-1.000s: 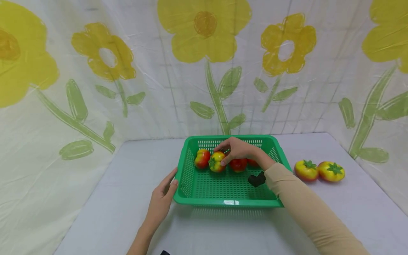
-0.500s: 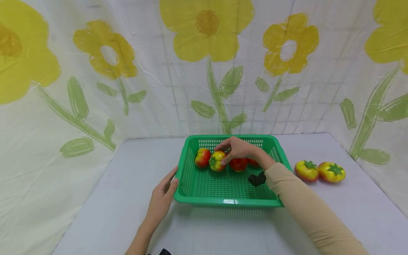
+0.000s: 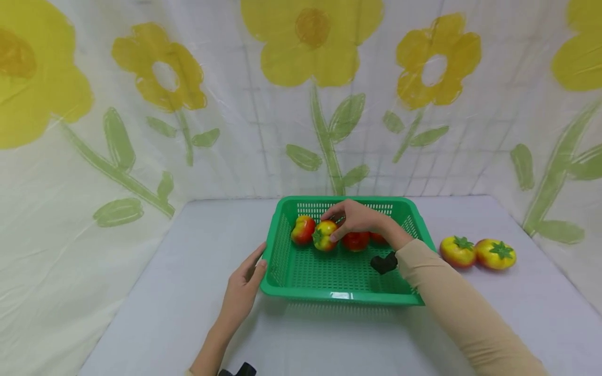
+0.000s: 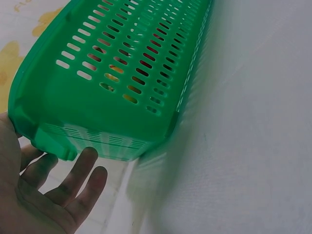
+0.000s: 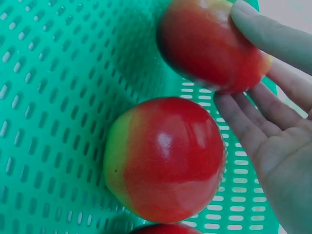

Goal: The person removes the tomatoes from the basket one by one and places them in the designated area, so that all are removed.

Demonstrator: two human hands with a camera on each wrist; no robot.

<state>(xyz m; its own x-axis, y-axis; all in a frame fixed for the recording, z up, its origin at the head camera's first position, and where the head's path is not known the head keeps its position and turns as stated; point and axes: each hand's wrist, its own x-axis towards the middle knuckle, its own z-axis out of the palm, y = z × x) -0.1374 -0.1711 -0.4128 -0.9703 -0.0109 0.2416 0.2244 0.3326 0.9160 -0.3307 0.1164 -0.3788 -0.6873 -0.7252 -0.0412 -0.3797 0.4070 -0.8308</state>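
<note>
1. The right hand (image 3: 356, 216) is pinching a tomato (image 3: 324, 236) inside the green basket (image 3: 340, 296). The thumb is pressing on one side and the fingers are curling round another side, so this hand is clamping on it.
2. The pinched tomato is tipping over, and its green leaf is facing left. The views are not showing if it is touching the basket's floor.
3. The left hand (image 3: 242, 292) is holding the basket by its left side. The thumb and some fingers are gripping the rim, while two other fingers are hanging loosely bent under it.
4. A red and yellow tomato (image 3: 302, 231) is lying in the basket, just to the left of the pinched one.
5. A shiny red tomato (image 3: 356, 241) is sitting just to the right of it, under the right hand.
6. One more tomato (image 3: 378, 238) is peeking out past the right arm, which is hiding part of it.
7. Two yellow and red tomatoes (image 3: 495, 254) with green leaves are resting side by side on the white table (image 3: 164, 313), to the right of the basket.
8. A white cloth (image 3: 226, 156) with big yellow flowers is hanging behind the table.
</note>
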